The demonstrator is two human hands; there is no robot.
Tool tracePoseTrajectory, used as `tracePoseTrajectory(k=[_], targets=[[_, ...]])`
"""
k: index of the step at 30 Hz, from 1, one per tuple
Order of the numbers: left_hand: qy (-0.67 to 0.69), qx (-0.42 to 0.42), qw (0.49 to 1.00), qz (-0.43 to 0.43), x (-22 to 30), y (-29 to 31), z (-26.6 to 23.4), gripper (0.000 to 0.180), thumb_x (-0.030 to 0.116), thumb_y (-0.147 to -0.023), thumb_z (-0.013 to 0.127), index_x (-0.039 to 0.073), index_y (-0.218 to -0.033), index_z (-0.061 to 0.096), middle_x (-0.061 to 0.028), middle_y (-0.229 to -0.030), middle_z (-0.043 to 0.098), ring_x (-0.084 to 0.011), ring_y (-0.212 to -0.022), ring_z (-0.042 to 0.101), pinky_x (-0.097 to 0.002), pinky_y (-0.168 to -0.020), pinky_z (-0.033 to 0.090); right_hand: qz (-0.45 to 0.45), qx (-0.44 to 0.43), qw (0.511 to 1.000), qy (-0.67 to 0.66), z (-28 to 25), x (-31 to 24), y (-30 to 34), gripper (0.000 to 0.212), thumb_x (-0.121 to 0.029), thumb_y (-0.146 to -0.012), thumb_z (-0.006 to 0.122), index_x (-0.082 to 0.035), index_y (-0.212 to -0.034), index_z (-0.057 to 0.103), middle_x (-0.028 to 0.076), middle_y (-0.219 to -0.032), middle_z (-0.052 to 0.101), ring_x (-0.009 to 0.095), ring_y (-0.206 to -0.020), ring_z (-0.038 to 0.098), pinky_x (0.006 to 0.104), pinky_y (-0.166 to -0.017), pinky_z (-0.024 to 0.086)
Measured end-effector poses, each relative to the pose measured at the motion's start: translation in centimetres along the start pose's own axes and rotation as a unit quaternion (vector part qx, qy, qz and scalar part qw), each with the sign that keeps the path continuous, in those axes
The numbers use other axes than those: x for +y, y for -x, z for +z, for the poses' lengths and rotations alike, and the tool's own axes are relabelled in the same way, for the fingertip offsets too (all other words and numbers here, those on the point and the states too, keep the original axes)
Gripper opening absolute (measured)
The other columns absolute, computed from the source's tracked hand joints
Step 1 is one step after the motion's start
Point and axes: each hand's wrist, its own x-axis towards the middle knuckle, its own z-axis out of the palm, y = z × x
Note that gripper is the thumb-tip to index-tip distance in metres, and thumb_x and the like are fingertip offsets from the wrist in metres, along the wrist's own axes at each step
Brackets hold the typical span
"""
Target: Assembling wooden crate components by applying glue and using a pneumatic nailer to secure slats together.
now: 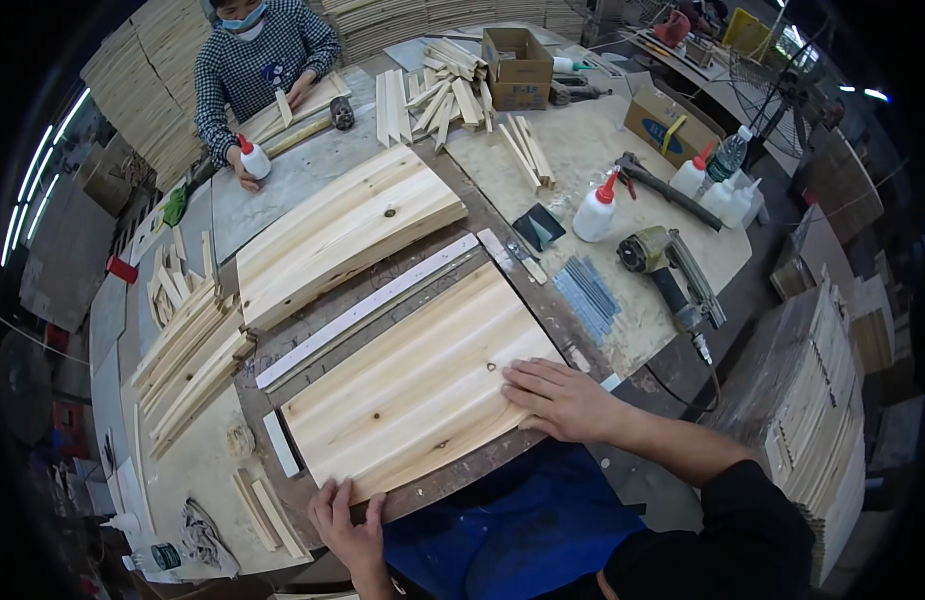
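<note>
Stacked wooden boards rise behind the workbench, where an open cardboard box stands at the far side beside a heap of pale wood strips; what it contains cannot be made out. Farther right is a second cardboard box, its contents also unclear. Near it, a white squeeze bottle with a red cap stands apart from a cluster holding another red-capped bottle, a clear bottle and smaller white bottles; the white walls hide how full they are. A green-bodied nail gun lies nearer. Across the bench, a co-worker has one hand on a red-tipped white bottle. At the lower left, a clear bottle with a dark label lies on its side near a crumpled rag. A knotted wooden panel lies flat in front of the wearer. Both hands touch it, well apart: the left hand has spread fingers at its near left corner, and the right hand lies flat over its right end, fingers extended.
</note>
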Motion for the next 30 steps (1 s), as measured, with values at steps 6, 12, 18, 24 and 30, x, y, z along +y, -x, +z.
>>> tracePoseTrajectory(k=[6,12,18,24,30], targets=[[0.037,-0.03,0.999,-0.013,-0.3,-4.2,0.1,0.056,0.016,-0.073,0.098,0.006,-0.123,0.077,-0.0143,-0.132,0.068,-0.0376,-0.125,0.061,-0.0489,-0.105,0.054,0.02,0.022,0.999,-0.037,0.2,1.7,-2.2,0.058,-0.028,-0.095,0.081,0.0,-0.143,0.065,0.021,-0.155,0.06,0.039,-0.15,0.053,0.0491,-0.128,0.041],[0.021,-0.023,0.999,0.044,-1.2,-4.4,0.8,0.055,0.011,-0.074,0.096,0.007,-0.125,0.076,-0.0133,-0.134,0.067,-0.0347,-0.124,0.062,-0.0454,-0.099,0.056,0.082,0.083,0.992,-0.044,-1.4,1.3,-0.7,0.056,-0.022,-0.092,0.084,-0.001,-0.141,0.067,0.021,-0.155,0.06,0.04,-0.147,0.055,0.0488,-0.124,0.045],[0.034,-0.008,0.999,0.034,-1.2,-4.3,0.6,0.054,0.01,-0.074,0.095,0.008,-0.124,0.075,-0.0146,-0.134,0.066,-0.0369,-0.124,0.061,-0.0453,-0.099,0.055,0.303,0.258,0.904,0.158,-8.3,7.6,3.9,0.06,-0.016,-0.091,0.084,-0.001,-0.145,0.064,0.021,-0.154,0.06,0.041,-0.142,0.058,0.0491,-0.122,0.046],[0.007,0.0,0.998,0.056,-0.9,-4.7,0.4,0.054,0.012,-0.074,0.096,0.007,-0.123,0.075,-0.0153,-0.132,0.066,-0.0385,-0.123,0.061,-0.046,-0.099,0.054,0.388,0.255,0.861,0.207,-9.4,11.3,7.5,0.059,-0.014,-0.091,0.083,-0.002,-0.146,0.062,0.023,-0.152,0.06,0.044,-0.141,0.057,0.0497,-0.121,0.046],[0.015,0.005,0.998,0.059,-0.6,-4.6,0.6,0.055,0.015,-0.072,0.097,0.008,-0.122,0.075,-0.0157,-0.13,0.067,-0.0379,-0.121,0.062,-0.046,-0.097,0.056,0.317,0.241,0.904,0.156,-8.5,8.2,3.8,0.058,-0.012,-0.092,0.082,-0.001,-0.145,0.063,0.022,-0.15,0.061,0.043,-0.139,0.058,0.0498,-0.119,0.047]])
